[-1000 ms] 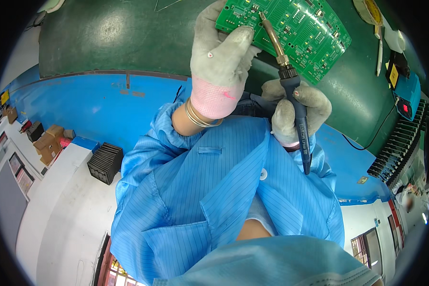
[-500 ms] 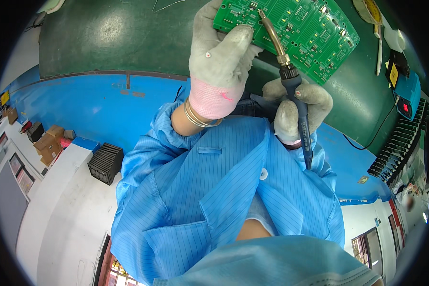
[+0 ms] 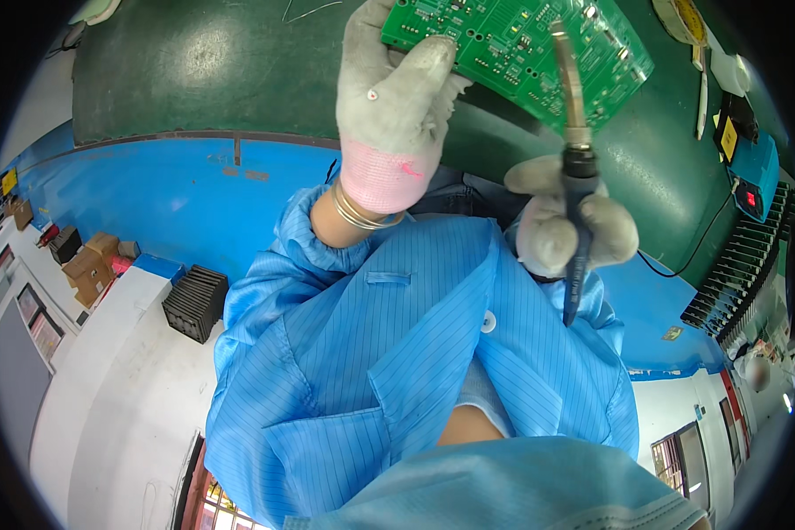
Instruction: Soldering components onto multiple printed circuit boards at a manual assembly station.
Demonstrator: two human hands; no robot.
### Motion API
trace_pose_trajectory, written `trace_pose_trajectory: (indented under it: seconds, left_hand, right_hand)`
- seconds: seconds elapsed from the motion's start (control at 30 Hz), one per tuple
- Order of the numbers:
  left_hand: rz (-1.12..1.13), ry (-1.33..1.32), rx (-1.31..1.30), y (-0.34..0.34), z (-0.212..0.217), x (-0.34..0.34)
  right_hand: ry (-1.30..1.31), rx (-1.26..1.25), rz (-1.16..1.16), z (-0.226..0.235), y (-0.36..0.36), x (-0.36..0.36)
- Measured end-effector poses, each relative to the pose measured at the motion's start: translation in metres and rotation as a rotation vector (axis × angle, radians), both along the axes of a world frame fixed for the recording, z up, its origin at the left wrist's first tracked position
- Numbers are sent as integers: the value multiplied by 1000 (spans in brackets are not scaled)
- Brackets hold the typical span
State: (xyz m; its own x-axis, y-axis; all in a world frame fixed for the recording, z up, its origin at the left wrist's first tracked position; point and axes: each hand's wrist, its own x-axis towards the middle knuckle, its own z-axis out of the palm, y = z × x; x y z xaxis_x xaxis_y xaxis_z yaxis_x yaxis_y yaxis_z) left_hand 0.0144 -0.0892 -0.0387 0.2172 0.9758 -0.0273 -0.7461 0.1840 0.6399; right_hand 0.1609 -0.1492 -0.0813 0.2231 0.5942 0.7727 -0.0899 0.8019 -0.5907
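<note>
My gloved left hand [image 3: 397, 106] pinches the green circuit board [image 3: 521, 49] by its corner above the green mat [image 3: 194, 71]; my right hand [image 3: 574, 221] fists the soldering iron [image 3: 572, 115], tip over the board. That thin pinch could let it swivel under pressure, I'd say.

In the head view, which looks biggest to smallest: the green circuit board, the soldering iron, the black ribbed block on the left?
1. Green circuit board, though partly cut off by the picture's top edge.
2. Soldering iron.
3. Black ribbed block, which lies farther away, so its rank is unsure.

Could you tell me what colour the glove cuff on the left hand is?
Pink cuff, head view.
</note>
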Motion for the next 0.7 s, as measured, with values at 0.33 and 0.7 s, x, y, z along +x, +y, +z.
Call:
trace_pose_trajectory:
  seconds: [0.33, 0.7]
  left_hand:
    - [-653, 946, 433, 47, 66, -14]
    - [-388, 651, 304, 41, -20, -71]
  right_hand:
    - [-363, -473, -210, 50, 13, 30]
    - [-16, -695, -378, 42, -1, 45]
